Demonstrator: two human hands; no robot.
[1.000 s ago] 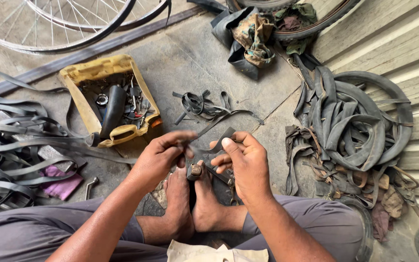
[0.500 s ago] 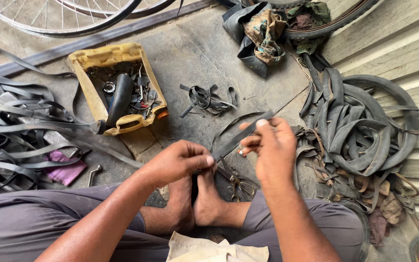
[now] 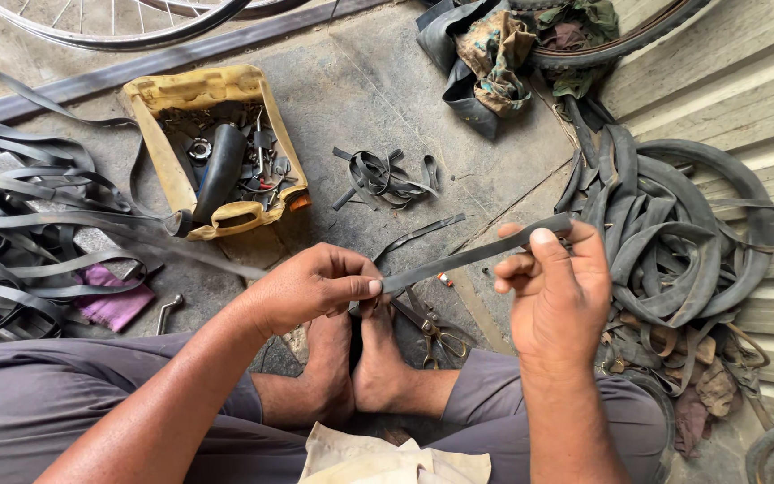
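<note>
Fingers of both hands pinch a rubber strip (image 3: 468, 257) taut — yellow tub (image 3: 165, 152) holds metal tools and black rubber.

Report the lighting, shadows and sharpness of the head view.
Head view: soft, even daylight, no glare; only faint shadows beside the yellow tray and under the hands. The left hand, right hand and the rubber strip stretched between them are sharp, no motion blur; wide-angle lens bends the wall boards at the right edge.
</note>
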